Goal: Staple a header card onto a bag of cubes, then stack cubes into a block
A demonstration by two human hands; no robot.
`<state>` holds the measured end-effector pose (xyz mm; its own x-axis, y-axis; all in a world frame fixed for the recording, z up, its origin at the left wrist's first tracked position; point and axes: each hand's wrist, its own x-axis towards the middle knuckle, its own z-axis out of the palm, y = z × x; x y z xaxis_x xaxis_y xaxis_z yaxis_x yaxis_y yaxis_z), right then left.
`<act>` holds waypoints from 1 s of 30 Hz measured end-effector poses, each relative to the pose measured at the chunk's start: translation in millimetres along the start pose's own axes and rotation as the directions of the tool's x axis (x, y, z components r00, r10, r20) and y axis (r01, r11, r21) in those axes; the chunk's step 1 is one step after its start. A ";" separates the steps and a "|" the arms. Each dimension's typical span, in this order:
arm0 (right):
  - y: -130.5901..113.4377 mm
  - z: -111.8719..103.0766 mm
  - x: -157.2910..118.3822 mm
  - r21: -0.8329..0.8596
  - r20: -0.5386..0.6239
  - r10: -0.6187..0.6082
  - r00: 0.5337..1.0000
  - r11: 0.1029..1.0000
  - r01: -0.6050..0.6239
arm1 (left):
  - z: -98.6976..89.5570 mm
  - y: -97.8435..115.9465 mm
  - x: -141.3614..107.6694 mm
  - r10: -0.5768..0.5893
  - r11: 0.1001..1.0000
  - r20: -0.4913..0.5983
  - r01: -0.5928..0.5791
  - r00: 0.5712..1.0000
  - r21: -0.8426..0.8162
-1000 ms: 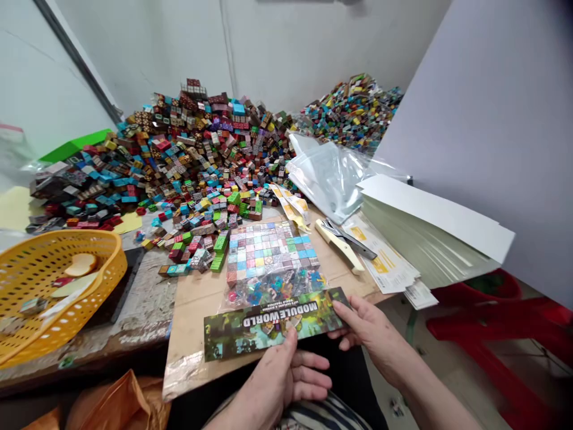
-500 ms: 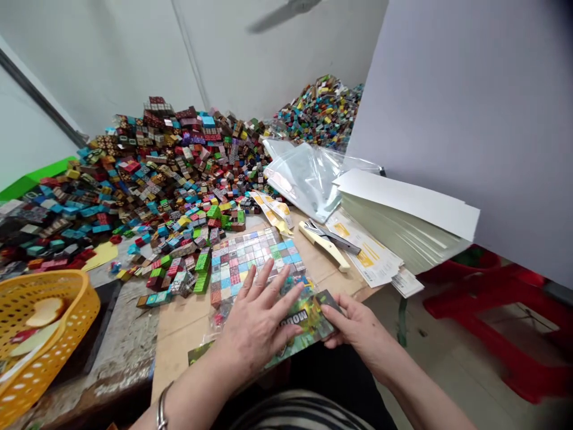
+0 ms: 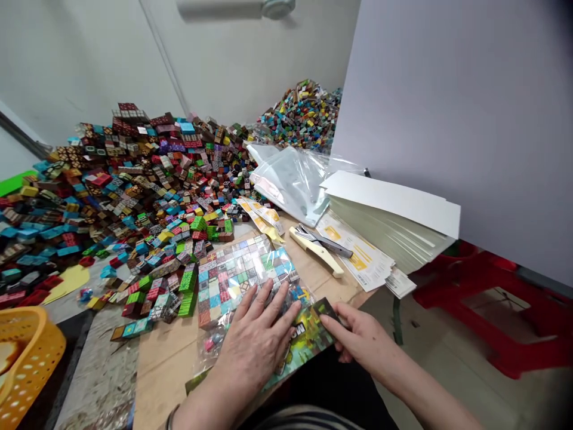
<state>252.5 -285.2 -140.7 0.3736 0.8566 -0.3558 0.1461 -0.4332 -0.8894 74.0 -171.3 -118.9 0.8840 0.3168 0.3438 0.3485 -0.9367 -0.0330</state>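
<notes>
My left hand (image 3: 257, 334) lies flat with fingers spread, partly over a clear plastic bag of small patterned cubes (image 3: 244, 269) and partly over a printed header card (image 3: 313, 346). Green and yellow artwork covers the card, and some white letters show beside my left fingers. Its right end is pinched between the thumb and fingers of my right hand (image 3: 358, 334). The card runs along the table's near edge, over the bag's near end. Beyond the bag, a cream-handled stapler (image 3: 317, 251) rests on the wooden board (image 3: 156, 364).
Loose cubes (image 3: 147, 173) are heaped at the back left. Clear plastic bags (image 3: 293, 179), printed slips (image 3: 358, 257) and a stack of white cards (image 3: 394, 215) lie at the right. A yellow basket (image 3: 40, 352) stands left; a red stool (image 3: 505, 322) is below right.
The view has turned slightly right, so most things sit further left in it. My left hand remains flat on the bag and card, and my right hand still pinches the card's end.
</notes>
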 end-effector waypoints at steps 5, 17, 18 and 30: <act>-9.1 3.8 1.4 0.108 0.025 0.096 0.995 0.989 -0.098 | -6.1 -1.2 0.6 -0.010 0.991 0.064 0.018 0.998 -0.129; -15.6 8.6 0.2 0.332 0.067 0.097 0.993 0.936 -0.114 | -13.4 1.9 2.2 -0.067 0.973 -0.024 0.060 0.997 -0.221; -15.6 8.6 0.1 0.345 0.065 0.097 0.993 0.932 -0.114 | -17.5 6.6 -1.7 -0.118 0.959 -0.078 0.093 0.990 -0.269; -20.0 6.6 -1.5 0.330 0.066 0.053 0.996 0.941 -0.072 | -3.7 86.5 -33.4 -0.291 -0.618 0.762 0.495 0.578 -0.611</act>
<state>243.0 -276.0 -124.2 0.3194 0.8489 -0.4210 -0.1917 -0.3772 -0.9061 73.5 -263.5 -129.8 0.6471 0.5694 -0.5071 0.0313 0.6447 0.7638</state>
